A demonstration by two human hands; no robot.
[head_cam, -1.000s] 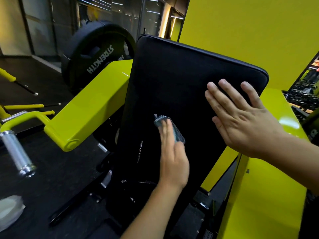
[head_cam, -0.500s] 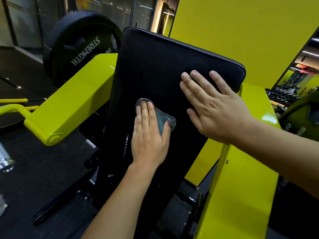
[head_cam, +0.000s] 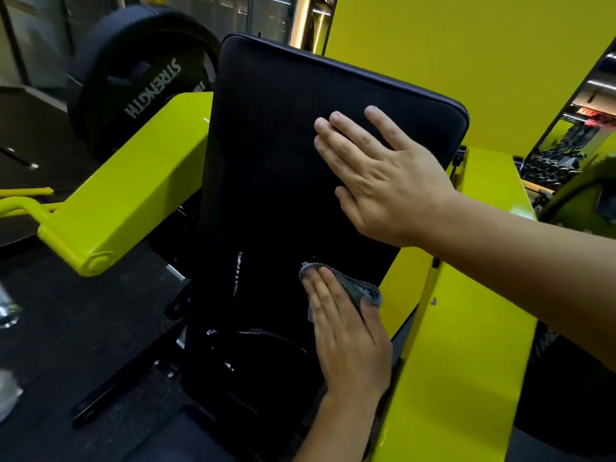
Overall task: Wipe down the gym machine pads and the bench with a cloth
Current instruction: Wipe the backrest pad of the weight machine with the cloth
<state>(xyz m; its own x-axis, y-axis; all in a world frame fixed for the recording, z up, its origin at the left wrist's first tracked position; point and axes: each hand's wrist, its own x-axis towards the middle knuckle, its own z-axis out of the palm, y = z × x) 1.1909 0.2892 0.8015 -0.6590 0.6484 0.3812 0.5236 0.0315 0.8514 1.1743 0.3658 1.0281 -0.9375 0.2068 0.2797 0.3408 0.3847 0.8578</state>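
Observation:
A tall black back pad of a yellow gym machine stands tilted in the middle of the view. My left hand presses a small grey cloth flat against the pad's lower right part, fingers straight, the cloth showing past my fingertips. My right hand lies flat on the pad's upper right area, fingers straight and spread a little. Faint pale streaks show on the pad's lower part.
A yellow machine arm slants down at the left, with a black weight plate marked STRENGTH behind it. A yellow frame panel runs along the right. Dark rubber floor lies lower left. Dumbbell racks show far right.
My left hand has slid the cloth down and to the right on the pad. My right hand has stayed flat on the upper part of the pad.

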